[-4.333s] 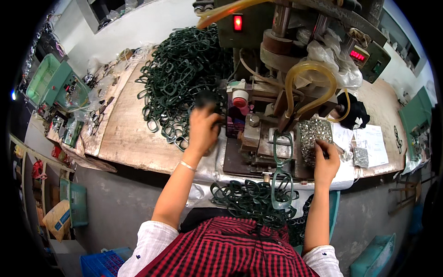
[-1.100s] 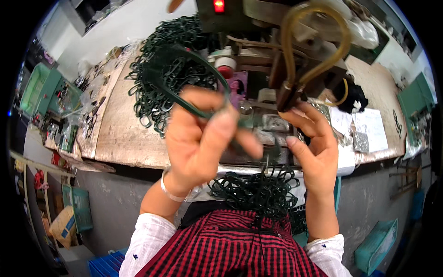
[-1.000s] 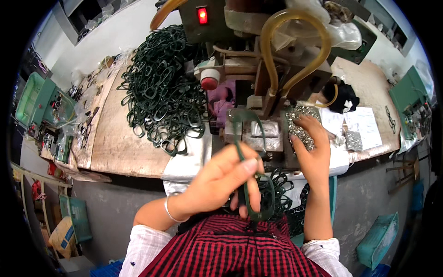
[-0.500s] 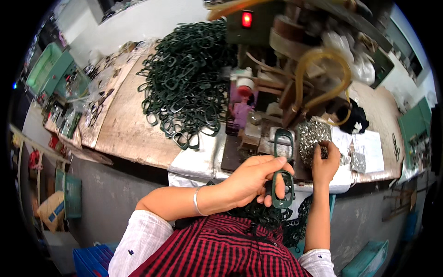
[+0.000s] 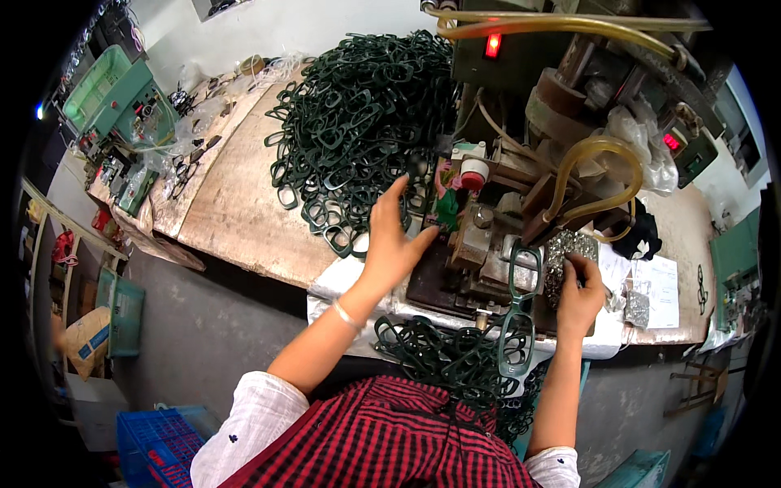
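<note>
Room: a white wall (image 5: 268, 28) stands behind a wooden bench (image 5: 236, 211); the floor (image 5: 207, 309) is grey.
Machine: a press (image 5: 561, 106) with a lit red switch (image 5: 493, 45) and a looped yellow tube (image 5: 598, 146) stands on the bench.
Boxes: a light green basket (image 5: 98, 85) sits at upper left; a teal crate (image 5: 122, 313) is below it, beside a tan sack (image 5: 86, 346); a blue crate (image 5: 159, 443) is at lower left. Their contents are too small to tell.
Clear bag: a small bag (image 5: 638, 309) of silvery bits lies near white paper (image 5: 663, 285).
Heaps: many dark green frames (image 5: 350, 114) cover the bench left of the press; a smaller pile (image 5: 435, 346) is in front of it.
Glasses frame: one green frame (image 5: 518, 304) lies on the press, its lower rim hanging past the front edge, between the hands and nearer the right.
Left hand: empty, fingers spread (image 5: 392, 244), near the big heap.
Right hand: fingers bent (image 5: 582, 294) at the small shiny metal pieces (image 5: 571, 244), right of the frame; cannot tell whether it grips one.
</note>
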`<state>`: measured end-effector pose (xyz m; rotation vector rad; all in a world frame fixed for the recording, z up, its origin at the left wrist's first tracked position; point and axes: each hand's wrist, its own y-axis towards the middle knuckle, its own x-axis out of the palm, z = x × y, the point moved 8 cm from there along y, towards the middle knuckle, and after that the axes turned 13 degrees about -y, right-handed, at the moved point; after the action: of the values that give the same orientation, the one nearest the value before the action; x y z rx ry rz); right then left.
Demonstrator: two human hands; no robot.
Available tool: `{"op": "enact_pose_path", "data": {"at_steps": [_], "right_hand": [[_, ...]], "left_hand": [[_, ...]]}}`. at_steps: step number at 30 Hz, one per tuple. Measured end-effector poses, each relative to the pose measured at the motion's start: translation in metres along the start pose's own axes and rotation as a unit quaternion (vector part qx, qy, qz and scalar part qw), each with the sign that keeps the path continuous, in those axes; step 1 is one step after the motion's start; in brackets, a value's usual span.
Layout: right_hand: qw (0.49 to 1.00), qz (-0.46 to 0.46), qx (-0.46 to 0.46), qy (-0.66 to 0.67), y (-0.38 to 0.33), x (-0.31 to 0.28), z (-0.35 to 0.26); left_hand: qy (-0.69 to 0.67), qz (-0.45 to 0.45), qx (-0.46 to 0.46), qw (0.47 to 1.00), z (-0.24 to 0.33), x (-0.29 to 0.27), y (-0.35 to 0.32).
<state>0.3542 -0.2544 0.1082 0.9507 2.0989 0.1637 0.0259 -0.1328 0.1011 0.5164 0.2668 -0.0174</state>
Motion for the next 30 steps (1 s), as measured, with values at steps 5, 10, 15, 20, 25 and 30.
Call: {"op": "enact_pose_path", "data": {"at_steps": [5,10,15,20,25,30], "right_hand": [[0.999,-0.013,0.02,0.047,0.002,-0.002,-0.01],[0.961,-0.003,0.154,0.228,-0.038,-0.032,0.051],[0.965,-0.075,0.068,0.242,-0.023,-0.032,-0.036],[0.944,-0.119,0.028,0.307,0.004,0.0,-0.099],[0.916,-0.111,0.075,0.379,-0.004,0.011,-0.092],[0.885,-0.134,0.097,0.434,-0.008,0.013,-0.113]], "left_hand": [[0.058,0.105,0.128,0.985,-0.009,-0.016,0.051],[0.119,0.089,0.161,0.976,0.01,-0.057,0.062],[0.325,-0.151,0.175,0.917,-0.053,0.005,0.064],[0.243,-0.09,0.2,0.945,-0.033,-0.014,0.073],[-0.203,0.142,0.104,0.963,0.012,-0.069,0.039],[-0.379,-0.025,0.218,0.899,0.165,-0.036,0.031]]}}
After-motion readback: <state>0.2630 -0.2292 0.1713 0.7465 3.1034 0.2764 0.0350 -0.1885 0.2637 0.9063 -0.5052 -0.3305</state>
